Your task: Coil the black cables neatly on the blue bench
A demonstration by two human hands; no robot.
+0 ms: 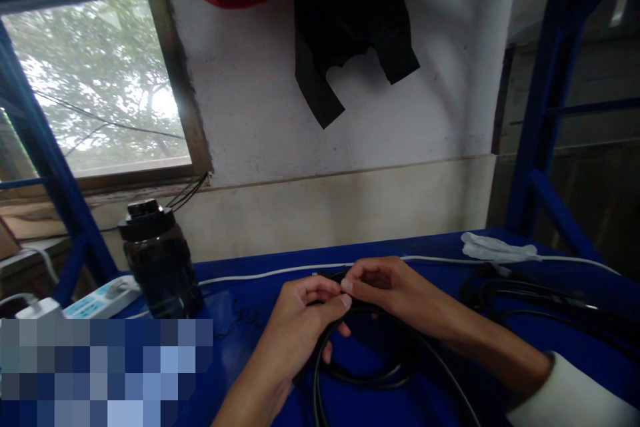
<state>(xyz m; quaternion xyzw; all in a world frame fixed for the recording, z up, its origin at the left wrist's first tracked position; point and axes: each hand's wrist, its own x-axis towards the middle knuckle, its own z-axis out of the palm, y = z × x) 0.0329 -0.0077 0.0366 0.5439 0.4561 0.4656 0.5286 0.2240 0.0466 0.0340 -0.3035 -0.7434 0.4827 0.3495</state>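
A coil of black cable [367, 383] lies on the blue tabletop [240, 363] at the lower middle, its loops running off the bottom edge. At the top of the coil, my left hand [307, 310] closes round the bundled strands, thumb on top and fingertips showing beneath. My right hand [383, 283] pinches at the same spot from the other side, its thumb and fingertips meeting close to the left thumb. Whatever small thing sits between the right fingertips is too hidden to make out.
A dark water bottle [163, 263] stands at left beside a white power strip [103, 297]. More black cables [530, 300] lie at right. A white cord [270, 273] crosses the back, near a crumpled white plastic piece [497, 248]. Blue frame posts [543, 107] rise at the sides.
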